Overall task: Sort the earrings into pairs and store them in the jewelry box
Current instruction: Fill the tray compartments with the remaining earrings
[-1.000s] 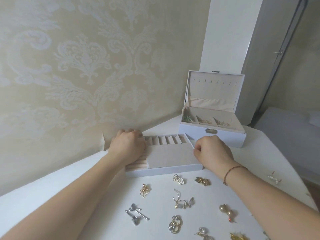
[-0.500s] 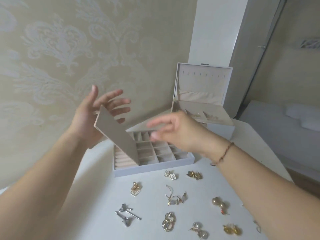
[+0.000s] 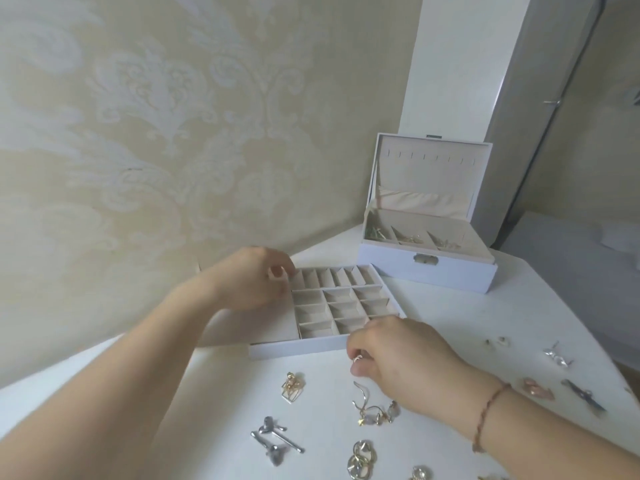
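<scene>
A white divided tray (image 3: 298, 349) with beige compartments lies on the white table. Its beige lid panel (image 3: 282, 325) lies flat over the tray's left part. My left hand (image 3: 252, 282) is on that panel at the tray's back left, fingers curled at its far edge. In front of the tray's front wall, my right hand (image 3: 398, 358) pinches a small white-and-gold earring (image 3: 358, 357). Loose earrings lie in front: a gold cage one (image 3: 292, 386), a hooked pair (image 3: 374, 408), a silver pair (image 3: 273, 438) and gold hoops (image 3: 362, 459).
The open white jewelry box (image 3: 426, 271) stands behind the tray at the right, with jewelry in its compartments. More earrings lie at the right: small studs (image 3: 498, 341), a silver one (image 3: 557, 356), a pink one (image 3: 536, 388), a dark bar (image 3: 583, 398). The wall is close behind.
The left hand lifted the lid panel off the compartments and laid it down on the tray's left. The right hand dropped to the table front and took a small earring.
</scene>
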Tool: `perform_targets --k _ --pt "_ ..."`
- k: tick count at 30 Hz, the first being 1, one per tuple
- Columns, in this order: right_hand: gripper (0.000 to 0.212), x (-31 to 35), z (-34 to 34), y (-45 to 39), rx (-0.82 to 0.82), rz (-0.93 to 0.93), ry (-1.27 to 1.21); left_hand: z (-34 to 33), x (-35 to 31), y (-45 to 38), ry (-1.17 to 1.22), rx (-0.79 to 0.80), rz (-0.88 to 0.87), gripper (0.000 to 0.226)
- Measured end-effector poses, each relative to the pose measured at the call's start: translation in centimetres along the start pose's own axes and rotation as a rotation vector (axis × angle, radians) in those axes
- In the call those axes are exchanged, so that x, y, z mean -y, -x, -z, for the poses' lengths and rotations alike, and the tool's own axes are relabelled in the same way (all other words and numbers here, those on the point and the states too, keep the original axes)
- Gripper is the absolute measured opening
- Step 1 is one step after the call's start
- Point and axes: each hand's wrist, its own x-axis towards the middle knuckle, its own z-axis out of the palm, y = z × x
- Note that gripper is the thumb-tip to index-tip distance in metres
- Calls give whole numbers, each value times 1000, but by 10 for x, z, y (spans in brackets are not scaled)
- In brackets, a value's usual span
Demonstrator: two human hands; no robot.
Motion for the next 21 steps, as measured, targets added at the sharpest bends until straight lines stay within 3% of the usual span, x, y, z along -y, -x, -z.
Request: perform_targets --k 4,7,14,17,21 --pt "9 -2 15 -17 -156 -37 -286 -13 7 -3 -4 -57 -43 13" --pt "9 -3 18 -52 -255 -88 -308 -13 12 -2 27 -110 -47 3" --pt "10 -21 5 -121 -333 -280 -276 -20 17 -1 70 -138 -23 9" --pt "14 -49 5 -124 -360 -407 -343 -21 17 -3 65 -102 -21 12" --pt "11 -71 0 -118 -317 -432 -444 -23 19 -5 76 -98 -4 12"
